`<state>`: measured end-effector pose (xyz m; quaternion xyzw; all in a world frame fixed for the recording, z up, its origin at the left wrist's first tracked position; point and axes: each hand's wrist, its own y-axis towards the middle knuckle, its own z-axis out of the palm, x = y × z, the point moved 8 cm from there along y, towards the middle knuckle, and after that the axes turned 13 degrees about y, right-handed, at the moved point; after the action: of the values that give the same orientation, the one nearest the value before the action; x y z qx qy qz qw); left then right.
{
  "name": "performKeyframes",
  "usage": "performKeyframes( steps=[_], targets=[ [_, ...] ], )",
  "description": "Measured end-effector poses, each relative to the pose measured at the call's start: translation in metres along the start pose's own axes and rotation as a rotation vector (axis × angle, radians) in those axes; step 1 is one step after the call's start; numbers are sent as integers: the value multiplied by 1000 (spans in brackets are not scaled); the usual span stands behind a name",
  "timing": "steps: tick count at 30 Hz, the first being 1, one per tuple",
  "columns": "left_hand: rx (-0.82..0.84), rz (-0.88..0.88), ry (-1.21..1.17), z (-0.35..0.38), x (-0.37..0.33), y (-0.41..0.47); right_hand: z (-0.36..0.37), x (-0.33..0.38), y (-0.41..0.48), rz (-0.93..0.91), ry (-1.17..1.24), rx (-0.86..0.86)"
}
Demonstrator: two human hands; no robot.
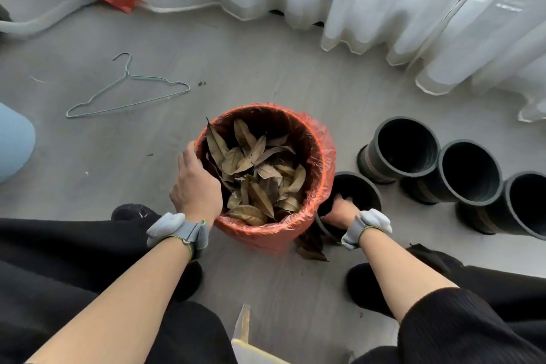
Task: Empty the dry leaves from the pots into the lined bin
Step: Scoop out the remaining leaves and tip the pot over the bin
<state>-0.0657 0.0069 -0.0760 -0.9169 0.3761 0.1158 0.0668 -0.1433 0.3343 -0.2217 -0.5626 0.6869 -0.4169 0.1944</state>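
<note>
The left hand (196,186) grips the left rim of the bin (266,233), fingers curled over its orange bag (326,139). The right hand (339,211), slightly blurred, hooks its fingers over the near rim of a black pot (366,189) that touches the bin's right side. Dry leaves (257,174) fill the bin. Three more pots (469,171) stand in a row on the floor (118,156) to the right.

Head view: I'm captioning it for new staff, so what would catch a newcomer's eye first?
The orange-lined bin in the middle, heaped with dry leaves, with the left hand holding its rim. Just right of it, the right hand grips a black pot, beside three other pots in a row. A wire hanger lies on the floor at left.
</note>
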Motion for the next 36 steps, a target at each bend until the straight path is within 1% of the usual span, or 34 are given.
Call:
performKeyframes(
  steps=[3,7,13,19,23,26,29,32,36],
  targets=[
    [-7,-4,12,1,2,0,14,-1,11,35,-69,-24],
    [-16,2,19,1,3,0,17,5,22,-44,-219,-13],
    [-12,-18,30,2,4,3,18,9,25,-121,-147,-45],
    [-2,-18,35,1,5,3,4,9,13,-139,-62,-132],
    [16,-17,33,1,6,3,-4,6,3,-142,72,-151],
    [24,-22,32,1,7,3,-12,6,-5,-175,187,-125],
    [32,-31,21,1,7,3,-21,2,-14,-178,378,-80],
    [41,-31,6,-1,5,3,-33,-7,-26,-199,524,-70],
    [63,-37,7,1,5,3,-33,-26,-41,-161,809,-24]
  ],
)
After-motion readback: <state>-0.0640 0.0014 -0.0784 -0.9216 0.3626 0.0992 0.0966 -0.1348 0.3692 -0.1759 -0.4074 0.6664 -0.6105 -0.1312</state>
